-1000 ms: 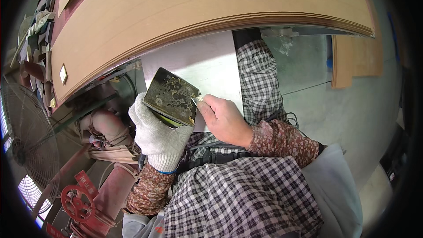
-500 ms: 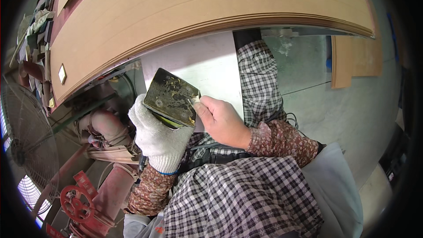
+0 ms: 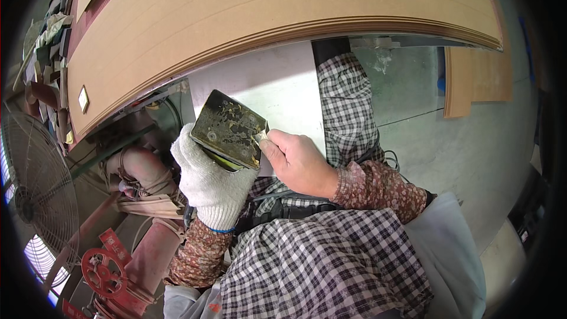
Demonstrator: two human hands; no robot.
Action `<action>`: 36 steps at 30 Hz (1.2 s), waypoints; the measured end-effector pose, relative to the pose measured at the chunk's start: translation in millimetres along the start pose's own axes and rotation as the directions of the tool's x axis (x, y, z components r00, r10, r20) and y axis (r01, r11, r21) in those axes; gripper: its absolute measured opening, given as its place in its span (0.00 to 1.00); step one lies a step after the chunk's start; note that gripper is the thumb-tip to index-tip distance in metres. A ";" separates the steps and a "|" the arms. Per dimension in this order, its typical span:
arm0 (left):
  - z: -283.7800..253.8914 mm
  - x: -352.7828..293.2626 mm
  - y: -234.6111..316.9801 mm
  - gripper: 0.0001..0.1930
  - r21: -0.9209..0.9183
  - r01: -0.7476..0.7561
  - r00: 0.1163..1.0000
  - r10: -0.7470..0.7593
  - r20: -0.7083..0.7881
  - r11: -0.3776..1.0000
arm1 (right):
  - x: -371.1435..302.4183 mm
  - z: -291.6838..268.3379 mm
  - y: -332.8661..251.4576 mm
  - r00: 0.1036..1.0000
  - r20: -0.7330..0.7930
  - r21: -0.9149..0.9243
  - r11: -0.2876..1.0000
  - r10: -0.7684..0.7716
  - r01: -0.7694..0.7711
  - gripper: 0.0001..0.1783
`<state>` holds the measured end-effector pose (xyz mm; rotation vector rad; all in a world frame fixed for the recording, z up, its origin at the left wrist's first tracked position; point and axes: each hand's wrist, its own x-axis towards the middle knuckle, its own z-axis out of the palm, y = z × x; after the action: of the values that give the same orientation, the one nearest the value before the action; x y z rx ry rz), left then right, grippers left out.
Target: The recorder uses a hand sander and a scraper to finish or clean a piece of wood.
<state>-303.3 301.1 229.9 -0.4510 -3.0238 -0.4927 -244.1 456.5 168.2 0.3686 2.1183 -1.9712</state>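
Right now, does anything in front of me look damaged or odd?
Yes: the dark block in your gloved left hand looks worn. Its upper face is blotched and patchy, dark with yellowish marks, and your bare right hand pinches a small pale piece at its right edge.

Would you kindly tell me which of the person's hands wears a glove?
The left hand: a white knit glove covers it, whereas the right hand is bare.
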 end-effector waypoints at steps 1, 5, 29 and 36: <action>-0.2 0.4 -0.4 0.48 -0.001 -0.010 1.000 0.010 0.003 1.000 | -0.7 -1.2 -0.9 0.999 0.030 -0.028 0.999 0.020 -0.019 0.16; -0.9 -0.1 1.0 0.47 -0.029 0.023 1.000 -0.023 0.011 0.999 | 1.4 -2.0 -2.7 0.997 0.015 0.015 0.997 0.075 -0.075 0.15; -2.0 -2.8 3.0 0.48 -0.052 0.080 0.996 -0.078 0.042 0.995 | 2.4 -1.4 3.6 0.999 0.033 0.023 1.000 0.020 -0.021 0.17; -4.6 -2.1 4.4 0.47 -0.077 0.081 0.996 -0.078 0.040 0.994 | -1.2 3.1 3.6 0.997 0.016 0.026 0.996 0.080 -0.080 0.20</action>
<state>-299.9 303.0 235.4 -0.3476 -3.0767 -0.6162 -241.7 453.6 164.9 0.4349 2.0371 -1.9533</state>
